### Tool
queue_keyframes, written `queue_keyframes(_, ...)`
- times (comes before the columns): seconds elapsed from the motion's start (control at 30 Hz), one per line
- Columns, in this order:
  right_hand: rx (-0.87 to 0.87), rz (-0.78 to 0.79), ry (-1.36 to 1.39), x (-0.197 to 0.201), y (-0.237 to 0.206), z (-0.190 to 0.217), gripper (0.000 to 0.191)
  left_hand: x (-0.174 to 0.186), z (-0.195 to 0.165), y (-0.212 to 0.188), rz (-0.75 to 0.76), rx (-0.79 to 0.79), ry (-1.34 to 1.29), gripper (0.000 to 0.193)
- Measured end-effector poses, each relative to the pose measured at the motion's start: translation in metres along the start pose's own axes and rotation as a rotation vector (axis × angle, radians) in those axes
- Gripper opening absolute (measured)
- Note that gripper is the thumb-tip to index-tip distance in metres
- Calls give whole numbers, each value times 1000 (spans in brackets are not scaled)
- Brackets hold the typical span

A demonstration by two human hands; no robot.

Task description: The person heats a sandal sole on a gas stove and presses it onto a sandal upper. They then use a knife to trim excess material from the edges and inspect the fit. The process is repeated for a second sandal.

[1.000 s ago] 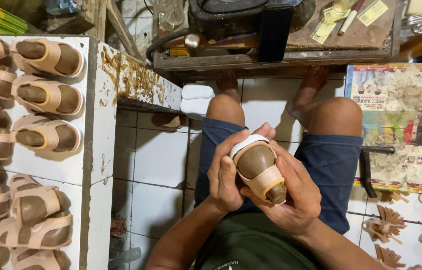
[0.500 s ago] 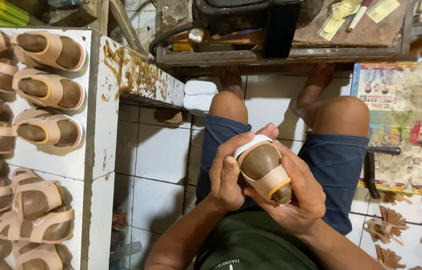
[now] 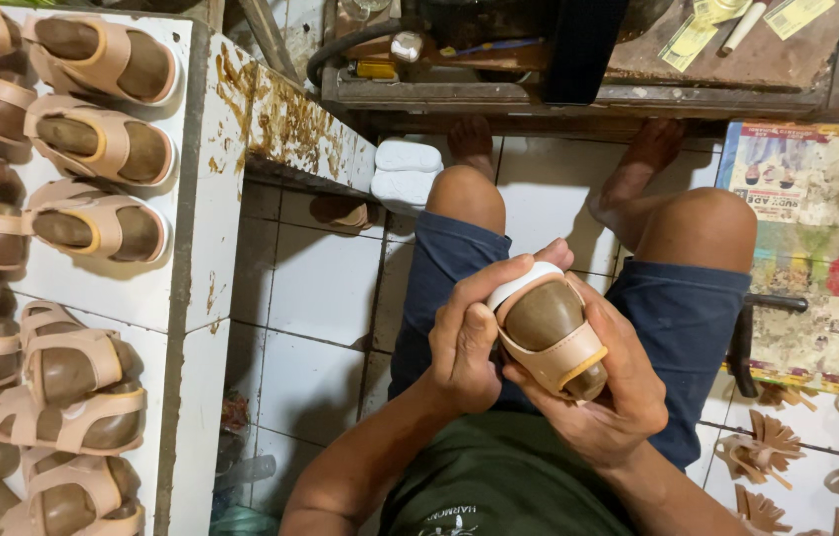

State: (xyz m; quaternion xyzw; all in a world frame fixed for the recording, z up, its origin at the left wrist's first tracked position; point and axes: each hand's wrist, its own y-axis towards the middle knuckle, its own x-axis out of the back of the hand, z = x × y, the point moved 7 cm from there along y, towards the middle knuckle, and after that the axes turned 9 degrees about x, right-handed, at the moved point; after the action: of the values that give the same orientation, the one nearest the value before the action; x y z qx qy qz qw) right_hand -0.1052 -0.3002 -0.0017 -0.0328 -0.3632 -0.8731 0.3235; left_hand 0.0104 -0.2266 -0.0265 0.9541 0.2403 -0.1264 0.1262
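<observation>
- Sandal on its last (image 3: 549, 337): I see it held over the lap, between both hands, long axis running from the white end at upper left to lower right.
- Left hand (image 3: 469, 342): fingers curled and pressed against the near-left side, thumb on the white end.
- Right hand (image 3: 608, 397): cupped beneath, gripping the underside; its fingertips seem hidden.
- Finished sandals (image 3: 92, 139) lie on the white bench (image 3: 196, 228) well apart to the left.

1 sandal in hand (image 3: 551, 335) — approx. 12 more on shelf (image 3: 92, 220).

White shelf (image 3: 112, 288) (glue-stained edge) carries rows of tan sandals (image 3: 92, 223).
</observation>
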Motion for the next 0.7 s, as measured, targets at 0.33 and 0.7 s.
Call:
queue_keyframes(0.33,-21,19,41,-1,-4,0,87,2,-10,-2,37,-48,74,41)
queue_keyframes(0.7,-139,3,53,3,-21,-15,86,10,-18,-3,184,120,115,46)
